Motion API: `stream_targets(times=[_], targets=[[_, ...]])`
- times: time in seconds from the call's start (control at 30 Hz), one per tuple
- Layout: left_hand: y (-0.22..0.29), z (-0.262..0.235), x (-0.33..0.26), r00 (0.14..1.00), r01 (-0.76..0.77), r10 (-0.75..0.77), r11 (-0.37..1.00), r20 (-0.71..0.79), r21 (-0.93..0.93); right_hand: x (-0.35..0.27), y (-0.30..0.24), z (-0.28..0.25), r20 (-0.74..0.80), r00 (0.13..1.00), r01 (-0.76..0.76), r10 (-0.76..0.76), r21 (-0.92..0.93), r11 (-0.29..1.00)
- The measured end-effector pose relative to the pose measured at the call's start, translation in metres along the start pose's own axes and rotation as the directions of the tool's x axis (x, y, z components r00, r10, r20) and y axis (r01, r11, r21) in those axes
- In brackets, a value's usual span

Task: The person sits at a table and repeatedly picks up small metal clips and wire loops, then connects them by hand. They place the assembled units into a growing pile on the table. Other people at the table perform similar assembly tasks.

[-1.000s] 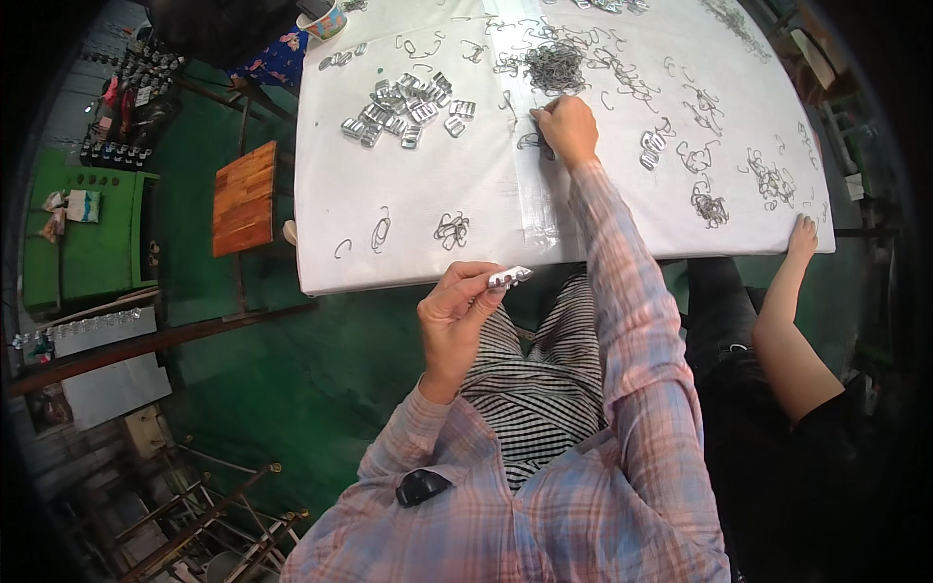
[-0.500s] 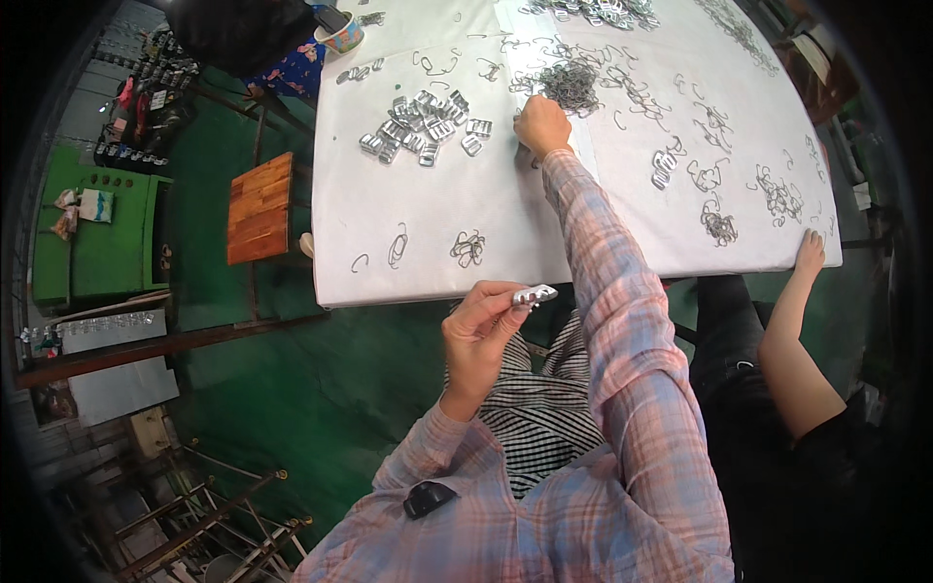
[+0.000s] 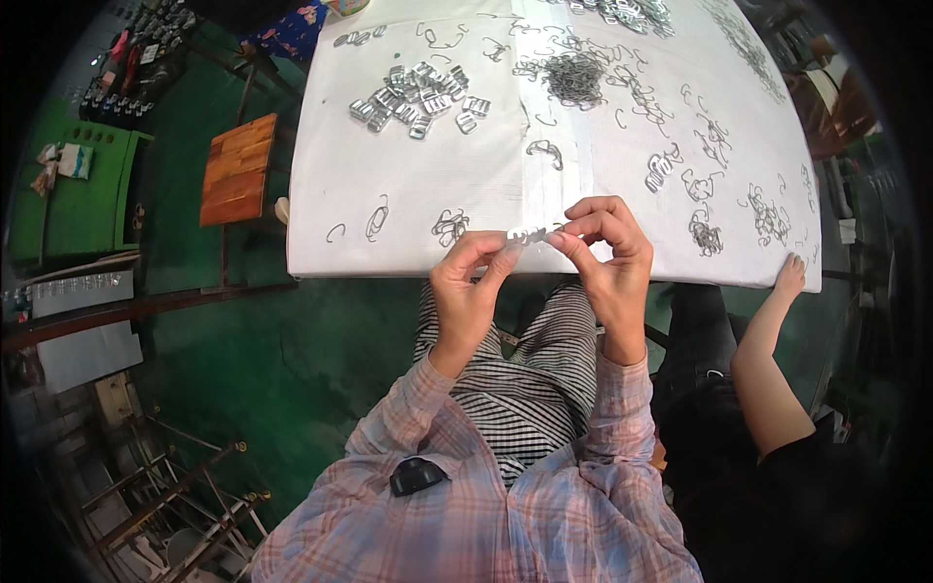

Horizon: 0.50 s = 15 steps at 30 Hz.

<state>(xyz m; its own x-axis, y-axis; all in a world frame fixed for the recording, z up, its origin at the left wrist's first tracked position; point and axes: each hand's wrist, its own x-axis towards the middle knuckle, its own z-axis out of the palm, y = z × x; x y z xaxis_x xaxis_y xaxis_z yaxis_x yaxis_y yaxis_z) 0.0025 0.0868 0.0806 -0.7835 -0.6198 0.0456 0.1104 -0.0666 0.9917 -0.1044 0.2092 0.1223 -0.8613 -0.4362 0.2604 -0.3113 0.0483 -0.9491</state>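
Note:
Just off the near table edge, my left hand [image 3: 470, 282] pinches a shiny silver slotted metal buckle [image 3: 525, 236] between thumb and fingers. My right hand [image 3: 614, 264] is closed in a pinch at the buckle's right end, with a thin dark wire hook [image 3: 557, 229] showing at its fingertips. How the wire meets the buckle is too small to tell. Beyond my hands, a few loose wire hooks [image 3: 546, 152] lie on the white-covered table [image 3: 428, 185]. A small heap of wire hooks [image 3: 451, 227] sits close to my left fingers.
Silver buckles [image 3: 418, 95] lie in a pile at the left, and a dense wire heap [image 3: 573, 80] stands farther back. More wire pieces [image 3: 705, 233] are scattered rightward. Another person's hand [image 3: 792, 276] rests at the right table edge. A wooden stool [image 3: 239, 169] stands left.
My right hand has come back from beside the wire heap to meet the buckle. My left hand still holds the buckle. Loose wire hooks now show where my right hand was.

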Motion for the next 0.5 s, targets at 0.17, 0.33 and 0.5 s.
stream_targets(times=[0.17, 0.33, 0.5], targets=[[0.011, 0.007, 0.004, 0.986, -0.165, 0.157, 0.963, 0.053, 0.213, -0.005, 0.002, 0.005, -0.071, 0.996, 0.06, -0.058, 0.016, 0.998], [0.011, 0.008, 0.0, 0.996, -0.077, 0.069, 0.986, 0.057, 0.149, -0.005, 0.006, 0.003, -0.051, 0.999, 0.028, -0.019, 0.194, 0.981], [0.007, 0.008, -0.009, 0.99, 0.11, -0.107, 0.993, 0.096, -0.03, -0.007, 0.01, 0.004, 0.002, 1.0, -0.028, 0.03, 0.387, 0.922]])
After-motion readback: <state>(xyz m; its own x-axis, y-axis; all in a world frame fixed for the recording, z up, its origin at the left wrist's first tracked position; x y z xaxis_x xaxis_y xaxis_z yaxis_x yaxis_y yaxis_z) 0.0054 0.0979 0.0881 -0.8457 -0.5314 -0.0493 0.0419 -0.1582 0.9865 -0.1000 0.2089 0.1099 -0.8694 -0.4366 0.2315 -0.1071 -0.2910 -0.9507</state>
